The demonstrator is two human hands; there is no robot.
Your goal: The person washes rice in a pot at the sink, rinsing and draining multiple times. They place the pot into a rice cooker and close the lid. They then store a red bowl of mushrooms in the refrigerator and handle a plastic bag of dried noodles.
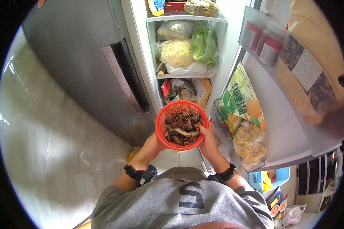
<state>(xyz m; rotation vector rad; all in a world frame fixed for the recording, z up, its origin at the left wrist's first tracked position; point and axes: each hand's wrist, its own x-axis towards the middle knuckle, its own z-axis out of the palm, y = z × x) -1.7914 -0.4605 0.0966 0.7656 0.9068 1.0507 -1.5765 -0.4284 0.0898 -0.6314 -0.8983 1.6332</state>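
Between my two hands is a red plastic colander basket (159, 126) with crayfish (182, 126) heaped inside. My left hand (155, 143) holds it from the lower left, its fingers mostly hidden beneath and behind the wall. At the lower right, my right hand (208, 140) grips the rim, with the thumb over the edge near the crayfish. The basket is held up in front of an open refrigerator compartment (186, 19), whose shelves carry bagged food. Its lower part hides some of the lowest shelf and the floor.
Bagged pale vegetables (175, 53) and leafy greens (203, 43) fill the middle shelf. The open right door (286, 126) bears jars (269, 48), a printed bag (240, 97) and a knotted plastic bag (250, 141). A grey closed door (83, 48) stands left. A blue bin (282, 176) sits lower right.
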